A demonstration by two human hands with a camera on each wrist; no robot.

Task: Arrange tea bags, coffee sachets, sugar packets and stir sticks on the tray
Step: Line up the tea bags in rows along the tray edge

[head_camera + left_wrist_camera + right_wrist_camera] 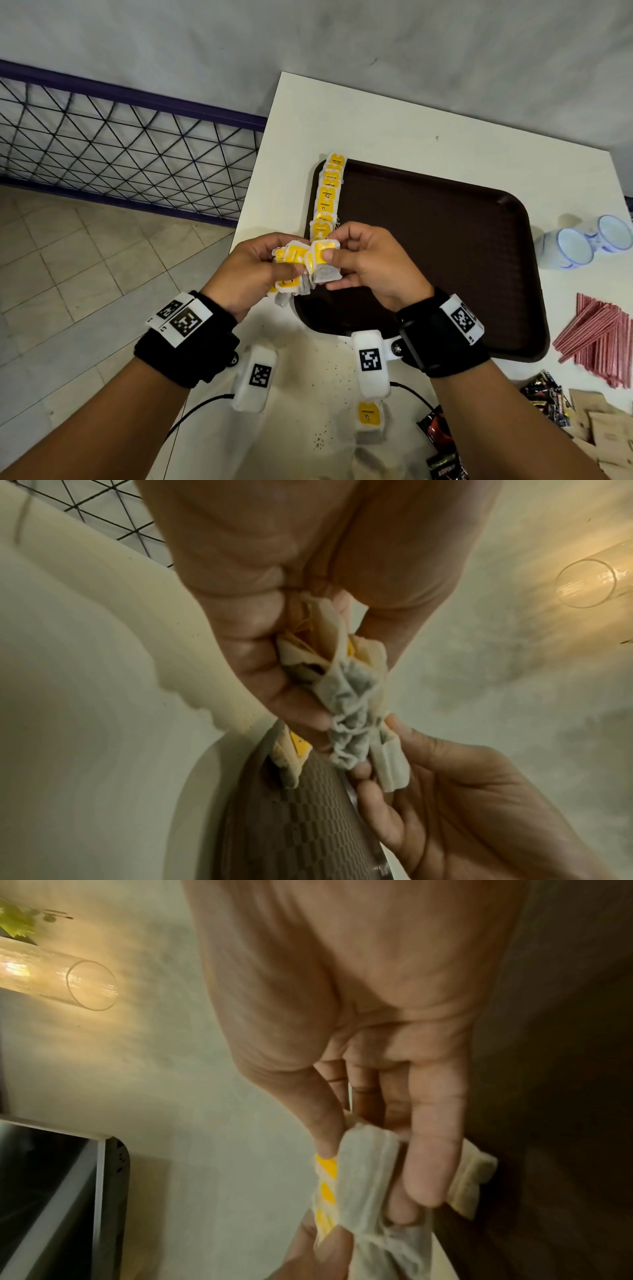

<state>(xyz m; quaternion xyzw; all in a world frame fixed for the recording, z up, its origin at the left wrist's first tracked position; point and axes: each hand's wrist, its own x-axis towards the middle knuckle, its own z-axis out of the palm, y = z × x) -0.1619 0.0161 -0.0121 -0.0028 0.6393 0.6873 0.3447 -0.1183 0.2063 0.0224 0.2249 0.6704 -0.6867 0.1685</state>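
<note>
Over the near left corner of the tray [445,246], in the head view, we hold a bunch of tea bags [293,263] in our left hand [253,270], fingers curled round it, while our right hand [370,270] pinches a single tea bag [323,262] between thumb and fingers. A row of tea bags [327,198] already lines the tray's left edge, so we judge this the tea step; next, the single bag must come free of the tangle and extend the row nearer us. Stir sticks [599,339] wait on the table [394,130], right.

From the left wrist, the bags are crumpled, soft paper with yellow tags; the tray is finely ribbed.

From the right wrist, the thumb and fingers clamp the gauzy paper.
</note>
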